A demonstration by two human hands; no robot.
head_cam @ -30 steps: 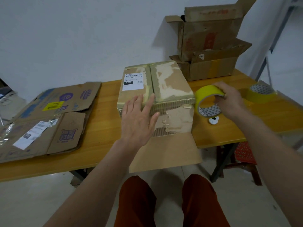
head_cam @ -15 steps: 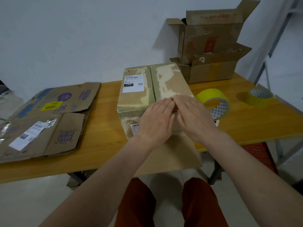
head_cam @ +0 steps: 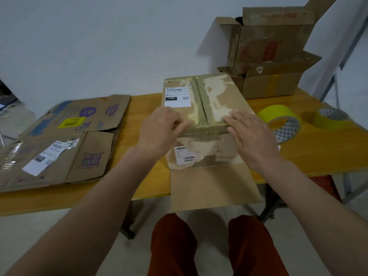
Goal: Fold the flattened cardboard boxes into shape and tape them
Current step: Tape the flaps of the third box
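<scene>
Cardboard box (head_cam: 217,100), folded into shape, is stood on the wooden table (head_cam: 143,108) near the middle of its front edge, with one loose flap (head_cam: 215,186) laid flat and carried out past that edge. The two top flaps are closed along a central seam, and a white shipping label (head_cam: 177,96) is stuck on the left one.

Both hands are laid on the box's front top edge, well apart from each other. The left hand (head_cam: 159,130) is placed at the front left corner of the top, its fingers loosely bent over the edge and pressed on the cardboard; nothing is seen gripped in it, though motion blur hides the fingertips. The right hand (head_cam: 251,134) is spread flat at the front right corner, fingers straight and together, pressed on the top and front face.

A yellow tape roll (head_cam: 278,120) is stood on edge just beside the right hand, toward the table's right end, and a second tape roll (head_cam: 328,118) is set further right, near the right edge. Flattened cardboard boxes (head_cam: 59,142) are piled at the left end. Two open boxes (head_cam: 268,56) are stacked at the back right corner, against the wall.
</scene>
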